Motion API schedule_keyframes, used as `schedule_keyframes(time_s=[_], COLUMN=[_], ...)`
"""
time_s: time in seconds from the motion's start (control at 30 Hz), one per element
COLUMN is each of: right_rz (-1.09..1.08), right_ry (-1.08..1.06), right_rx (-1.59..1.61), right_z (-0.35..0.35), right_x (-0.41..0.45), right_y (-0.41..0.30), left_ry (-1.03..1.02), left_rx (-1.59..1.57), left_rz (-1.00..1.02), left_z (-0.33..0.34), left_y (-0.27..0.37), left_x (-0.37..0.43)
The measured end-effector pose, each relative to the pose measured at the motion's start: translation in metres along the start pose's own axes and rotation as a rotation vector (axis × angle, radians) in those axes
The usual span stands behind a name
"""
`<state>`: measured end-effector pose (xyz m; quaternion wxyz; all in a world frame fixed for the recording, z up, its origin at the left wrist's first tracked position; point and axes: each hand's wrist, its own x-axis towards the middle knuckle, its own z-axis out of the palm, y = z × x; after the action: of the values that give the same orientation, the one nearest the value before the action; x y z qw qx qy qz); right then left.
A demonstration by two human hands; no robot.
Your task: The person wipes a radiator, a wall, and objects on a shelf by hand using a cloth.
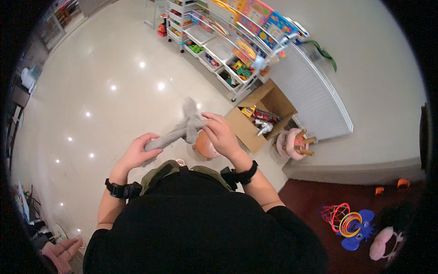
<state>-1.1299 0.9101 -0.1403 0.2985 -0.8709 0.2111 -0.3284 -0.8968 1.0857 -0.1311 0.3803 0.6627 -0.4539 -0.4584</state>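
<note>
A long grey fuzzy item (171, 136), apparently of cloth or plush, is held up in front of my body. Around its lower end my left hand (138, 150) is closed, thumb on the near side. My right hand (219, 132) pinches the bunched, folded part at its upper end. The topmost tip is blurred, so I cannot tell exactly what the item is. Below my right hand, partly covered by it, a small stool with a round orange seat (206, 146) stands on the floor.
An open cardboard box (244, 132) with toys stands to the right, beside an upturned stool with a pink fuzzy cover (297, 145). Farther back is a white toy rack (219, 48) with bins and books. Toys, including a blue ring toy (357, 231), lie on a dark red surface.
</note>
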Motion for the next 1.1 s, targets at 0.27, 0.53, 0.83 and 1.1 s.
schedule_keyframes(time_s=[0.27,0.53,0.83,1.1], right_rz=[0.400,0.658,0.248,0.441], right_ry=[-0.231,-0.049,-0.010,-0.210], right_rx=[0.646,0.750,0.524,0.867], right_z=[0.062,0.079,0.073,0.052], right_x=[0.085,0.102,0.221,0.322], right_y=[-0.019,0.065,0.142,0.175], left_ry=[-0.013,-0.167,-0.214,-0.054], left_rx=[-0.029,-0.329,-0.373,-0.284], left_rz=[0.028,0.211,0.513,0.209], left_z=[-0.105,-0.121,-0.122,-0.150], left_y=[-0.033,0.009,0.089,0.106], left_x=[0.021,0.129,0.298,0.406])
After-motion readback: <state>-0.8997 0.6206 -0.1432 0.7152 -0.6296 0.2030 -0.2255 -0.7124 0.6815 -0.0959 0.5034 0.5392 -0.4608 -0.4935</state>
